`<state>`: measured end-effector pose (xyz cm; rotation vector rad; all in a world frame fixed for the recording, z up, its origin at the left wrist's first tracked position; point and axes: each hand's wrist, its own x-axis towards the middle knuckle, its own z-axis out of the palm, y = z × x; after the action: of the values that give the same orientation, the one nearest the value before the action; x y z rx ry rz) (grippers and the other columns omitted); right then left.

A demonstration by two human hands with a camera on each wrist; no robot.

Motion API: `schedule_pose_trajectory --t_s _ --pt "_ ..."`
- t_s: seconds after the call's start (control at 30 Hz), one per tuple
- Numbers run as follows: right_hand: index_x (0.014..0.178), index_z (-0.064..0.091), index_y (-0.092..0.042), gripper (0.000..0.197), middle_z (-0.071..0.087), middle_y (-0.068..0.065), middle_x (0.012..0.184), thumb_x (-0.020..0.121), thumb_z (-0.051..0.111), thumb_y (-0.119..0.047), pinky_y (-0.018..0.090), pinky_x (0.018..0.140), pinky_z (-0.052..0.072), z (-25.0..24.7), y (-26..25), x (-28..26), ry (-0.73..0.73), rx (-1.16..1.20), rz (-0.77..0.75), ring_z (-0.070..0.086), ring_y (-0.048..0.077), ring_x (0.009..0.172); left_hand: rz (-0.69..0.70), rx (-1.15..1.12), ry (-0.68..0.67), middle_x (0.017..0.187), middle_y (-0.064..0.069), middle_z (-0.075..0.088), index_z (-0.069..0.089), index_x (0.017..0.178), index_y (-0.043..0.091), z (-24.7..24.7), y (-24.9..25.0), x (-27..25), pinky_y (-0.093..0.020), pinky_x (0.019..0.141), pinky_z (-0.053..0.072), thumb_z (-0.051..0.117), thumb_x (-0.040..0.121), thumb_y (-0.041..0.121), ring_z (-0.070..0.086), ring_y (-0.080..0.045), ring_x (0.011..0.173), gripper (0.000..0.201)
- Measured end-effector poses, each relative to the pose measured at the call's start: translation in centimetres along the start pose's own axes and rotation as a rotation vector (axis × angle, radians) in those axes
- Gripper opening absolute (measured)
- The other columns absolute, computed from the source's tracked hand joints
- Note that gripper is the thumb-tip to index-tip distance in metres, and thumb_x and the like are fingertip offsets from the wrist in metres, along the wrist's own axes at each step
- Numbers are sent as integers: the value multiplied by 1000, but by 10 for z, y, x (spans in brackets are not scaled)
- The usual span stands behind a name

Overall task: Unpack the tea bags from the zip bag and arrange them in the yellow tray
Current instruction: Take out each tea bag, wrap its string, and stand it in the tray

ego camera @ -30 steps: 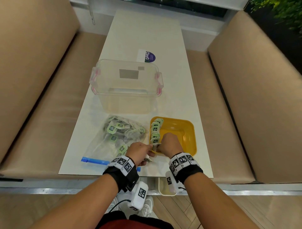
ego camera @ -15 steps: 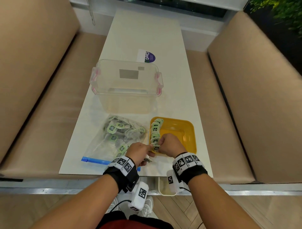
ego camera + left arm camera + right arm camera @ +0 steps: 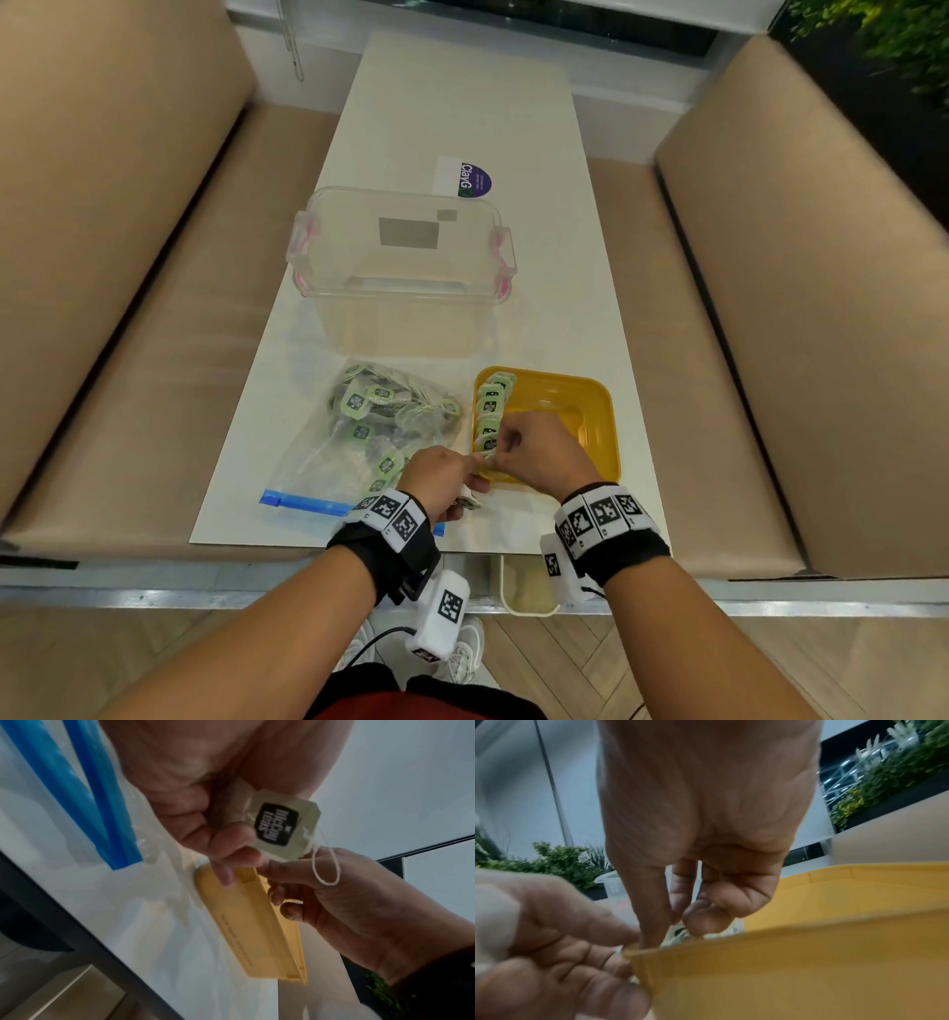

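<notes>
**Both hands at the tray's near left corner**

The left hand curls its fingers round a tea bag, string dangling, just outside the yellow tray. The right hand reaches into the tray, fingertips pinching a bag at the near end of the row along the left wall. The zip bag, holding more bags, lies left of the tray. A clear tub stands behind.
</notes>
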<state>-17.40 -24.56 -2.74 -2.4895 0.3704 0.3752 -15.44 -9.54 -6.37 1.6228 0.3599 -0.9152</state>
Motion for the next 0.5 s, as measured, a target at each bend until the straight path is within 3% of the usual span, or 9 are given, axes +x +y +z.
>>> schedule_pose_trajectory --t_s 0.17,0.23,0.33,0.4,0.5 --pt "70 53 -22 22 58 -7 69 73 74 -26 35 57 49 11 -6 -2 53 -29 46 57 17 68 11 6 7 80 -9 78 66 91 7 0 -1 1 -25 47 41 65 94 28 48 -22 58 21" --pt "73 47 -22 27 57 -5 71 72 74 -25 31 50 41 9 -6 -2 114 31 100 55 17 65 10 4 4 80 -8 78 65 93 7 0 -2 2 -25 46 41 64 94 28 47 -23 56 21" --pt "84 49 -17 21 58 -1 77 75 68 -17 27 51 36 0 -3 -1 113 112 207 53 15 65 11 2 2 80 -8 78 65 94 7 -1 -2 2 -24 46 40 64 95 27 47 -23 57 20" --pt "91 52 -14 17 60 4 87 77 60 -9 28 54 40 -5 1 0 57 102 269 56 20 74 10 2 -1 80 -8 78 66 93 8 -1 -1 1 -24 46 40 64 95 27 47 -23 58 19" --pt "93 55 -13 18 64 9 95 78 55 -3 35 69 55 -3 5 1 1 122 305 64 27 87 0 -6 -6 81 -9 78 65 96 7 0 0 1 -23 44 40 65 95 27 46 -23 58 20"
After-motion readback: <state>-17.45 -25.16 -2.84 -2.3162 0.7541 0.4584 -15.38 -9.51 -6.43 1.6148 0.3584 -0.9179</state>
